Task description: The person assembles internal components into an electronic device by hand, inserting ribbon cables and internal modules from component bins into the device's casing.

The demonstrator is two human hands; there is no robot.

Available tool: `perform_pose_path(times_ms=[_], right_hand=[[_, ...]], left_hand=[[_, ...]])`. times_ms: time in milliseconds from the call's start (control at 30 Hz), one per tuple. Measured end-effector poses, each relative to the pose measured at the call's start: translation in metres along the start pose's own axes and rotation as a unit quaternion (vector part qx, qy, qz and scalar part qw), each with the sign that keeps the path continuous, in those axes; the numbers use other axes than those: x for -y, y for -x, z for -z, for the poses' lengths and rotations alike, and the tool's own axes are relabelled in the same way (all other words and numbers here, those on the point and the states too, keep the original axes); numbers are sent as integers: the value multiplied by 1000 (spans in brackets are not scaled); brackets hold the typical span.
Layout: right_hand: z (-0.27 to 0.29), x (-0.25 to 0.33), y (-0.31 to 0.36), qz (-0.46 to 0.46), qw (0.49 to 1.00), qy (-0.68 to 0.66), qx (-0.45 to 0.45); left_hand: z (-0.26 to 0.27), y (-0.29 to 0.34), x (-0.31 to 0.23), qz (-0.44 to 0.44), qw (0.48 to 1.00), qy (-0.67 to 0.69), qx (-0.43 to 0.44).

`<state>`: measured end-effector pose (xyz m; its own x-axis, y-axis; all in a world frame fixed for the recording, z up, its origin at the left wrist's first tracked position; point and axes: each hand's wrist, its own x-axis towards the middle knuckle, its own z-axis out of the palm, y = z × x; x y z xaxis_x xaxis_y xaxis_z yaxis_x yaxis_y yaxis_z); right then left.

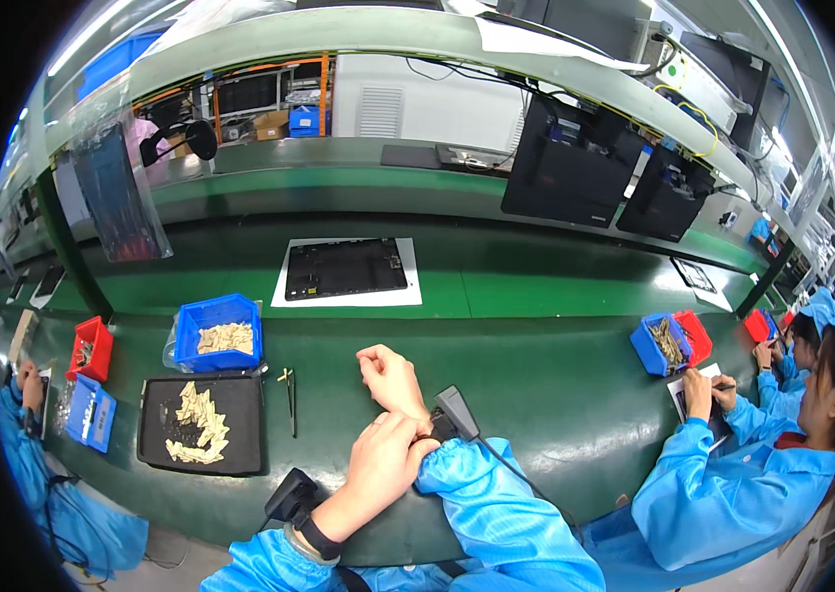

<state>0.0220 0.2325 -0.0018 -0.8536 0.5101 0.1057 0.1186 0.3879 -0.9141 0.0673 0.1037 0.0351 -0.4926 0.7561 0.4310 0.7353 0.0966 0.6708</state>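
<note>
My left hand (383,459) reaches across and is closed round my right wrist, next to the black strap and small grey-black device (455,412) worn there. My right hand (393,382) is held over the green bench with its fingers curled in, and nothing shows in it. A similar black device (291,495) is strapped at my left wrist. Left of my hands, tweezers (291,403) lie on the bench with a small pale piece at their tip. Beside them a black tray (250,426) holds a heap of small beige pieces (197,429).
A blue bin (187,347) with more beige pieces stands behind the tray. Farther back, a black flat panel (343,268) lies on a white sheet. Red (94,340) and blue bins (102,419) stand at left. Co-workers in blue sit on both sides; more bins (646,350) stand at right.
</note>
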Motion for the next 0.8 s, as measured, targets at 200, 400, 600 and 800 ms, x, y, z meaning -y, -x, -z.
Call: perform_pose_path(times_ms=[200,400,600,800], right_hand=[[-10,7,-1,-219,805,-543,93],[-28,4,15,-89,941,-313,89],[-13,4,39,94,985,33,140],[-20,16,42,114,975,97,162]], left_hand=[[-9,-12,1,-16,997,-66,-47],[21,21,8,15,998,-56,23],[132,52,72,121,962,-244,-33],[202,79,153,225,873,-375,-218]])
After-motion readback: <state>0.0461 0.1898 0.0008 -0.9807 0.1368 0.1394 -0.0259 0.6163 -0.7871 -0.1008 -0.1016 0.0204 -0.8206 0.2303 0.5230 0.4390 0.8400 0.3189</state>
